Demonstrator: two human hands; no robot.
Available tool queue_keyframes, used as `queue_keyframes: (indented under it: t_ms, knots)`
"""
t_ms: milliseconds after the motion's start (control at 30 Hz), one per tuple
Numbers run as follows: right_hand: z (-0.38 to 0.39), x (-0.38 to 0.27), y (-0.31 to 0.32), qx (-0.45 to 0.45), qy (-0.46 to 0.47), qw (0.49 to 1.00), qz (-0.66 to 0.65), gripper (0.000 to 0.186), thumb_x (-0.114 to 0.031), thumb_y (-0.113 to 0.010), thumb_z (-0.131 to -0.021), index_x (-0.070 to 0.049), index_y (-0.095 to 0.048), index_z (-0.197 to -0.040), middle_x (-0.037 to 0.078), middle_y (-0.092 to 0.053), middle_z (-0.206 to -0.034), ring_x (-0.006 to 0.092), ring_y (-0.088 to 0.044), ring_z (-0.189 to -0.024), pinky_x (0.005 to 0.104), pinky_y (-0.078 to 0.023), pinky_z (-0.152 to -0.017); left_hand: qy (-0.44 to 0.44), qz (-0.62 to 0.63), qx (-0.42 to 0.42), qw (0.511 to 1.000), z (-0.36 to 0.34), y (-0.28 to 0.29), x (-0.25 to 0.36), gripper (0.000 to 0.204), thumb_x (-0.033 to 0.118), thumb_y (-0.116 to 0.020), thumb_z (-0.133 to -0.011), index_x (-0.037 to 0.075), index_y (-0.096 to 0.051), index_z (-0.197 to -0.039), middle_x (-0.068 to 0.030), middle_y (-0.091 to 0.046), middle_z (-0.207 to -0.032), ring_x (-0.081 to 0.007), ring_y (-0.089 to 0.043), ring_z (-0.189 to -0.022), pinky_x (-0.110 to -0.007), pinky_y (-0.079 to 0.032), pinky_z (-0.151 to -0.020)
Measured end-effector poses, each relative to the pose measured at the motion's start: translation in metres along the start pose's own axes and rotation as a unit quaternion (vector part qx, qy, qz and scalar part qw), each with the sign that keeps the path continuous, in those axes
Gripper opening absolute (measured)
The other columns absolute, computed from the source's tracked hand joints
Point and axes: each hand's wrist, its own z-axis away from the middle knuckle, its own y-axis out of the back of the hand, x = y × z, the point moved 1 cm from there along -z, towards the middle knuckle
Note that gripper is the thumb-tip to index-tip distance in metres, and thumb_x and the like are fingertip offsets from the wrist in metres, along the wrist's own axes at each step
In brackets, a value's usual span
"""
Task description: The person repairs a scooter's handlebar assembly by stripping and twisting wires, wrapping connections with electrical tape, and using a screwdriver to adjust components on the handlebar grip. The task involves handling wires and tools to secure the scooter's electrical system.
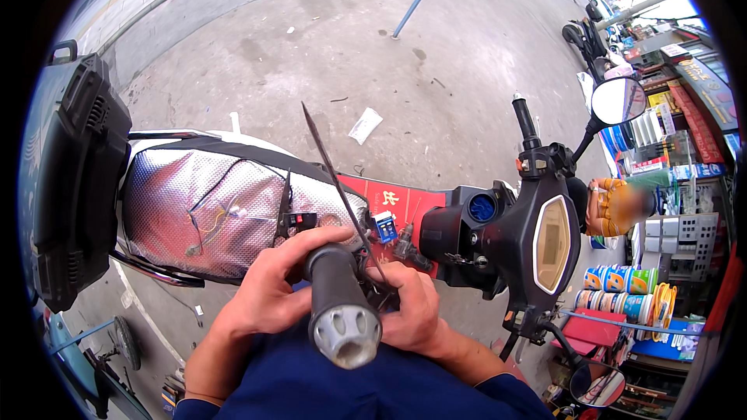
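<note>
My left hand (268, 288) curls around a black handlebar grip (333, 280) with a ribbed silver end, held upright in front of my dark blue clothing. A long, thin, dark pointed rod (336, 179) rises past the grip, its lower end between the fingers of my right hand (411, 309). That hand is closed beside the grip; small dark parts between the hands are mostly hidden. Just beyond my left fingers, a black switch housing (299, 222) with a red button rests on the scooter's silver quilted seat (163, 210), near a dark slender tool (283, 201) and loose wires (222, 218).
The scooter's red footboard (424, 201) carries a small blue box (385, 227) and a cordless drill (408, 247). To the right stand its handlebar (537, 163) and mirror (618, 101). A black top box (82, 179) is at left; a person in orange (611, 210) is at far right.
</note>
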Motion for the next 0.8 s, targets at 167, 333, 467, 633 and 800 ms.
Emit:
queue_keyframes:
  t_ms: [167, 333, 467, 633, 800]
  knots:
    - [0.007, 0.005, 0.001, -0.02, 0.002, 1.0, -0.003, 0.04, -0.014, -0.08, -0.07, -0.001, -0.054, -0.098, 0.009, -0.061, -0.07, 0.0242, -0.063, -0.056, 0.0325, -0.05, -0.051, 0.036, 0.06, -0.016, 0.997, 0.001, -0.001, -0.006, 0.058, 0.0, -0.074, -0.078, 0.002, -0.052, -0.131, -0.009, -0.06, -0.119, -0.0151, -0.059, -0.107, -0.03, -0.049, -0.092]
    - [0.004, 0.003, 0.002, -0.004, 0.002, 1.0, -0.005, 0.042, -0.014, -0.08, -0.068, -0.001, -0.055, -0.099, 0.008, -0.06, -0.071, 0.0237, -0.061, -0.053, 0.0316, -0.049, -0.05, 0.068, 0.096, -0.017, 0.993, -0.001, -0.001, -0.002, 0.064, 0.004, -0.079, -0.074, 0.001, -0.051, -0.132, -0.0077, -0.06, -0.117, -0.0145, -0.058, -0.108, -0.03, -0.048, -0.092]
    - [0.008, 0.004, 0.001, -0.004, -0.043, 0.999, -0.031, 0.046, -0.011, -0.08, -0.067, -0.001, -0.054, -0.103, 0.011, -0.063, -0.08, 0.0246, -0.064, -0.059, 0.0325, -0.05, -0.052, -0.006, 0.059, -0.019, 0.998, -0.002, 0.003, -0.009, 0.064, 0.001, -0.078, -0.075, 0.001, -0.051, -0.133, -0.0078, -0.06, -0.118, -0.0138, -0.058, -0.108, -0.028, -0.048, -0.092]
    - [0.005, 0.004, 0.0, -0.014, -0.021, 0.999, -0.038, 0.05, -0.006, -0.08, -0.067, 0.0, -0.053, -0.108, 0.013, -0.063, -0.089, 0.0264, -0.066, -0.068, 0.0331, -0.052, -0.057, 0.022, 0.118, 0.005, 0.993, 0.002, 0.001, -0.008, 0.063, -0.002, -0.078, -0.074, 0.001, -0.052, -0.131, -0.0076, -0.059, -0.121, -0.0125, -0.058, -0.107, -0.027, -0.048, -0.091]
    - [0.006, 0.004, -0.001, -0.013, -0.024, 0.999, -0.041, 0.053, -0.003, -0.079, -0.067, 0.001, -0.052, -0.111, 0.013, -0.063, -0.089, 0.0265, -0.065, -0.068, 0.0329, -0.051, -0.057, 0.019, 0.112, 0.008, 0.994, 0.001, 0.0, -0.01, 0.061, -0.001, -0.079, -0.074, 0.001, -0.053, -0.129, -0.0068, -0.059, -0.12, -0.0119, -0.058, -0.105, -0.026, -0.048, -0.09]
